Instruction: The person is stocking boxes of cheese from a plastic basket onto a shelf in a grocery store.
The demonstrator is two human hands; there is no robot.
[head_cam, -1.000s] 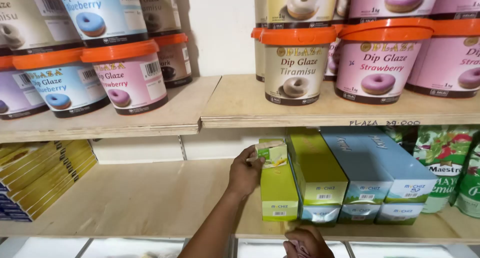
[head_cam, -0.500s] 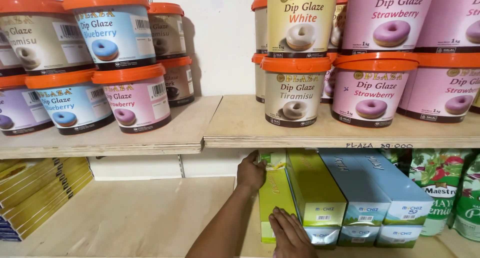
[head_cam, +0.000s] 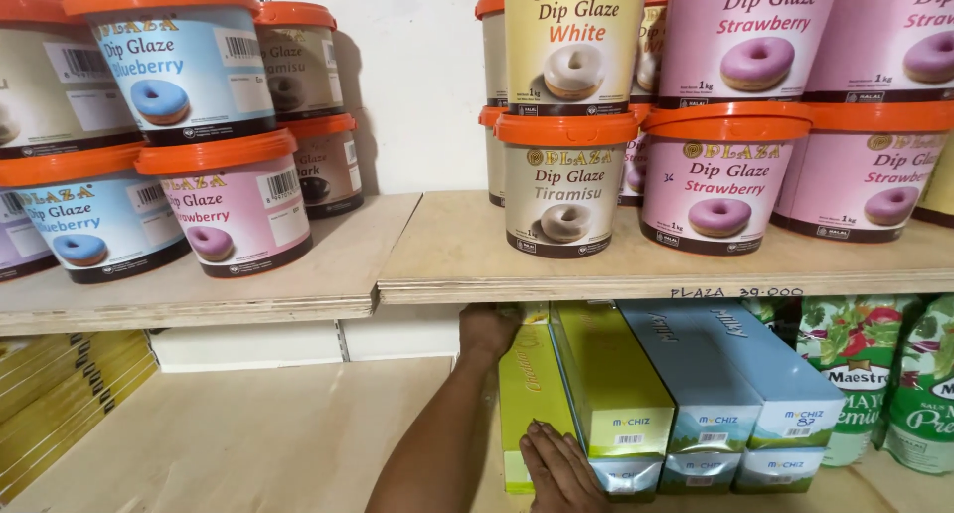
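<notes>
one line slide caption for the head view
Both hands, left and right, press on a yellow-green carton beside blue cartons.

Person's body, head view: two bare hands and one bare forearm visible. Left hand: no glove, ring or watch seen; forearm uncovered down to the frame edge, no sleeve in view. Right hand: bare, fingers unadorned, short plain nails; wrist cut off by the frame.

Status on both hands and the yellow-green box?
Left hand on yellow-green box back top. Right hand flat on its front end. Box upright beside taller green box. Nothing in the way.
</notes>
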